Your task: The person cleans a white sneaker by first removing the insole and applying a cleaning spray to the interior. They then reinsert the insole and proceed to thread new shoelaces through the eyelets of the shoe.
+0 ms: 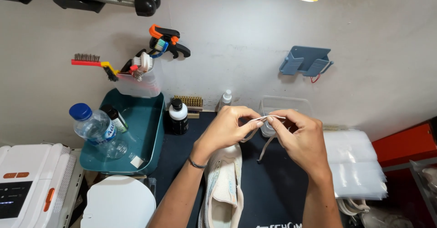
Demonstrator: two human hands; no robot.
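Observation:
A white sneaker (pixel 224 187) lies on a dark mat (pixel 273 187), toe towards me. Above its far end, my left hand (pixel 225 128) and my right hand (pixel 298 137) both pinch a pale shoelace (pixel 266 117) stretched between the fingertips. The lace's loose ends hang down towards the shoe below the hands. A thin band circles my left wrist.
A teal tray (pixel 145 132) on the left holds a water bottle (pixel 93 128) and a small dark bottle (pixel 116 118). A black bottle (pixel 178 116), a wooden brush (pixel 189 102), a clear box (pixel 284 105), stacked plastic sheets (pixel 355 164) and a white machine (pixel 29 182) surround the mat.

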